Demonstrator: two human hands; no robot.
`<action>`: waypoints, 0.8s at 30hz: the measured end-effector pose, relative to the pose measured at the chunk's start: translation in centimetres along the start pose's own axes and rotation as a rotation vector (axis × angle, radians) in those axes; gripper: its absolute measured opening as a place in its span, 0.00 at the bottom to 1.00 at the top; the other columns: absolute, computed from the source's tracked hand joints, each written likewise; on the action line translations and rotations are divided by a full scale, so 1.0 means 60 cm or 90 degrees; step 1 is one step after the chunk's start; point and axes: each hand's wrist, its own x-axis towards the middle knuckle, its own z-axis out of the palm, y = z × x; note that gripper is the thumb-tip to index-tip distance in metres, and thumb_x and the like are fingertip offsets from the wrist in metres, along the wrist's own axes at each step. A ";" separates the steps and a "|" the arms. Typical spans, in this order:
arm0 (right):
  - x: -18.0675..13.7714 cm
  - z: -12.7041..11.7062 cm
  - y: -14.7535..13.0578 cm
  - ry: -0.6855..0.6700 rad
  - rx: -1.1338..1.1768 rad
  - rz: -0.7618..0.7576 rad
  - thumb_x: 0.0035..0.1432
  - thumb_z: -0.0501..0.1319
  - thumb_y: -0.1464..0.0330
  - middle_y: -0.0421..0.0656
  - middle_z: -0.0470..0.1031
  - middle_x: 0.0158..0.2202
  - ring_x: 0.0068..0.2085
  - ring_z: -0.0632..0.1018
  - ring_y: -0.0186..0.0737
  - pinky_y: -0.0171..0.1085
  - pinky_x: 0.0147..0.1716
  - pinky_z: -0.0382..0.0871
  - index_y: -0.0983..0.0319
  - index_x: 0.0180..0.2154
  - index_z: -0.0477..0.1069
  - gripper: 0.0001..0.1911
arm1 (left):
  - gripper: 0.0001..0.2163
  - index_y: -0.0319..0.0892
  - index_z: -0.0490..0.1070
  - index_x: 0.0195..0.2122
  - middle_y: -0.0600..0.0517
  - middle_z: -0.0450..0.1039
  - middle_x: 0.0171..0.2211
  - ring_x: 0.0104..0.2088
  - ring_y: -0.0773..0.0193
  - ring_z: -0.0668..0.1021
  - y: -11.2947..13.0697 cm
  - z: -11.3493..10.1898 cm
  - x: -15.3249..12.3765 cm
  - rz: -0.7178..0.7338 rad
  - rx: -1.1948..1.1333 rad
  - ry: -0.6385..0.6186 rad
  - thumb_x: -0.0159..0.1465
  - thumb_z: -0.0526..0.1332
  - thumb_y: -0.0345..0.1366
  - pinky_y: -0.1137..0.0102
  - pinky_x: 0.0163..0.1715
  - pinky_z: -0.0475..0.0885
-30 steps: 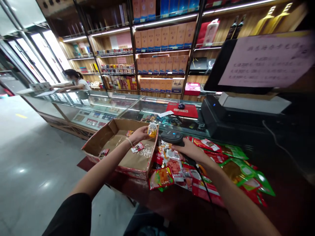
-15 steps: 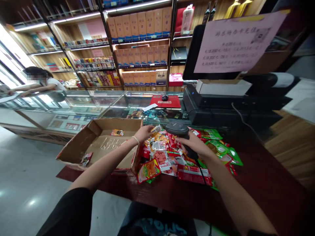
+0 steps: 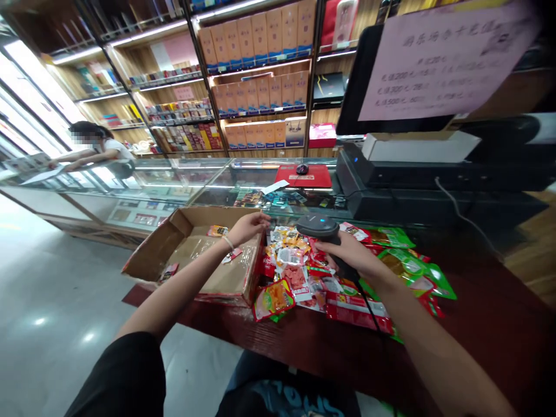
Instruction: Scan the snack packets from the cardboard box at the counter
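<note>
My right hand (image 3: pixel 354 258) is wrapped round the handle of a black barcode scanner (image 3: pixel 319 225), whose head points down over a heap of small snack packets (image 3: pixel 304 278) on the dark red counter (image 3: pixel 486 324). My left hand (image 3: pixel 249 226) hovers over the right wall of an open cardboard box (image 3: pixel 152 252), fingers drawn together; what they pinch is hidden. A few loose packets (image 3: pixel 217 230) lie inside the box. Green and red packets (image 3: pixel 408 263) spread to the right of the scanner.
A register terminal (image 3: pixel 417 179) with a pink paper sign (image 3: pixel 443 63) stands behind the heap, its cable trailing right. Glass display counters (image 3: pixel 174 185) run left, with a red mat and mouse (image 3: pixel 303 171). Another person (image 3: pixel 98 147) leans on the far counter. Shelves line the back.
My left hand went from the box to the packet heap and has come back to the box's right wall; the yellow packet it held is out of sight. The scanner hand barely moved.
</note>
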 end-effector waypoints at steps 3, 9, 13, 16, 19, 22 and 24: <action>0.025 0.028 -0.015 -0.031 -0.015 -0.003 0.55 0.65 0.57 0.37 0.69 0.13 0.14 0.68 0.33 0.32 0.14 0.60 0.61 0.32 0.66 0.15 | 0.15 0.38 0.73 0.44 0.45 0.78 0.40 0.38 0.61 0.79 -0.015 -0.055 -0.034 -0.034 0.021 0.052 0.57 0.64 0.39 0.67 0.38 0.74; 0.096 0.103 -0.056 -0.092 -0.018 0.003 0.54 0.66 0.59 0.35 0.68 0.12 0.13 0.66 0.33 0.31 0.12 0.60 0.60 0.34 0.65 0.14 | 0.17 0.39 0.72 0.44 0.48 0.77 0.36 0.34 0.65 0.78 -0.094 -0.147 -0.088 -0.117 0.036 0.119 0.54 0.66 0.39 0.70 0.34 0.73; 0.161 0.161 -0.073 -0.155 -0.019 -0.020 0.52 0.67 0.59 0.36 0.68 0.12 0.12 0.66 0.33 0.31 0.12 0.60 0.60 0.32 0.66 0.14 | 0.18 0.38 0.72 0.43 0.50 0.76 0.31 0.28 0.67 0.75 -0.145 -0.190 -0.106 -0.210 0.060 0.097 0.50 0.67 0.36 0.73 0.28 0.70; 0.206 0.203 -0.076 -0.185 -0.036 -0.019 0.53 0.66 0.60 0.36 0.68 0.12 0.12 0.68 0.34 0.32 0.12 0.60 0.59 0.30 0.67 0.12 | 0.19 0.38 0.73 0.42 0.49 0.76 0.32 0.27 0.66 0.75 -0.175 -0.207 -0.114 -0.306 0.088 0.036 0.47 0.68 0.34 0.73 0.26 0.69; 0.241 0.238 -0.070 -0.191 -0.072 -0.011 0.53 0.66 0.61 0.37 0.68 0.13 0.13 0.69 0.34 0.33 0.12 0.61 0.60 0.31 0.67 0.11 | 0.19 0.38 0.73 0.38 0.49 0.76 0.31 0.28 0.64 0.75 -0.205 -0.202 -0.119 -0.324 0.151 0.020 0.43 0.69 0.33 0.73 0.27 0.68; 0.267 0.260 -0.060 -0.188 -0.102 -0.011 0.53 0.65 0.61 0.37 0.69 0.15 0.14 0.69 0.35 0.33 0.12 0.63 0.61 0.32 0.67 0.11 | 0.20 0.39 0.73 0.37 0.50 0.75 0.31 0.31 0.61 0.76 -0.228 -0.176 -0.125 -0.291 0.205 0.023 0.41 0.70 0.34 0.72 0.31 0.68; 0.278 0.269 -0.053 -0.196 -0.105 -0.011 0.53 0.65 0.62 0.38 0.70 0.16 0.14 0.70 0.34 0.33 0.13 0.63 0.61 0.32 0.67 0.11 | 0.23 0.39 0.73 0.39 0.48 0.75 0.33 0.34 0.57 0.76 -0.237 -0.155 -0.129 -0.268 0.249 0.030 0.40 0.72 0.37 0.70 0.35 0.68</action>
